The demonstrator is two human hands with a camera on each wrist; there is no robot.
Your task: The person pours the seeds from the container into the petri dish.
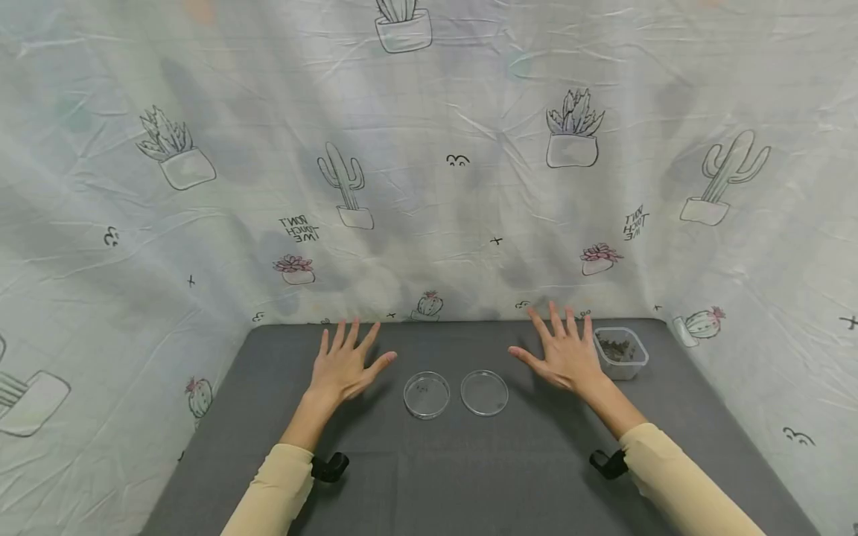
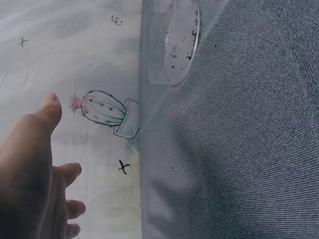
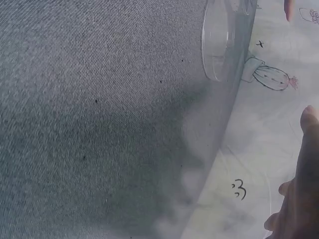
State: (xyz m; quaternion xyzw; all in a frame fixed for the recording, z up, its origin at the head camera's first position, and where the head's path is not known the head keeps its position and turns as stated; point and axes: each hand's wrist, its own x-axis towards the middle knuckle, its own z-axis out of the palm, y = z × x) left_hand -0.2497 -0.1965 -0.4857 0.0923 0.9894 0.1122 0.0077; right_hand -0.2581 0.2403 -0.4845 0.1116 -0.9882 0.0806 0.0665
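A: Was anyone holding those two petri dishes (image 1: pixel 427 396) (image 1: pixel 485 393)?

B: Nah, left grip (image 1: pixel 343 371) and right grip (image 1: pixel 568 360) were both spread wide, empty. Dishes sat between the worktop's (image 1: pixel 436 491) side edges, toward the far one. I figured light, stiff, slick, maybe brittle; a gentle sidewall pinch seemed best.

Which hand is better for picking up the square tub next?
Probably the right hand: it's empty and close beside the tub. The left hand is farther away, past both round dishes.
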